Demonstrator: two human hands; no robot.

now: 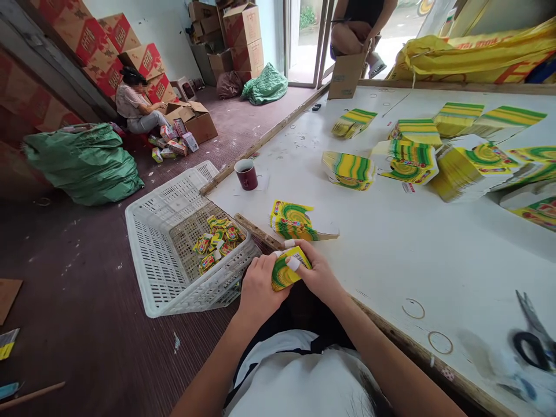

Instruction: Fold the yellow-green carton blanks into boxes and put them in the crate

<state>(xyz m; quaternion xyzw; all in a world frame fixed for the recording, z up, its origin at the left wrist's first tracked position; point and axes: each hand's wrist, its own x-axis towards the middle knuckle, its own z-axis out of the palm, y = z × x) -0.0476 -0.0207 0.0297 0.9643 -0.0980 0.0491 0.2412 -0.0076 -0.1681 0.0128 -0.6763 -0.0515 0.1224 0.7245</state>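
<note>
A small yellow and green printed carton (pixel 290 269) is between my two hands, over the table's front edge. My left hand (pixel 262 282) is closed round its left side. My right hand (pixel 313 270) grips it from the right, with white wrappings on the fingertips. Just beyond my hands, a stack of flat yellow-green cartons (pixel 295 222) lies on the white table (pixel 373 255). To the left, a white plastic crate (pixel 152 289) holds several small yellow-green cartons (pixel 217 246) in a loose heap.
A dark red mug (pixel 246 175) stands near the table's left edge. Several carton stacks (pixel 412 165) lie at the back right. Scissors (pixel 536 336) and rubber bands (pixel 440 342) are at the right. One person (pixel 139 104) sits by cardboard boxes; another (pixel 365 29) sits near the doorway.
</note>
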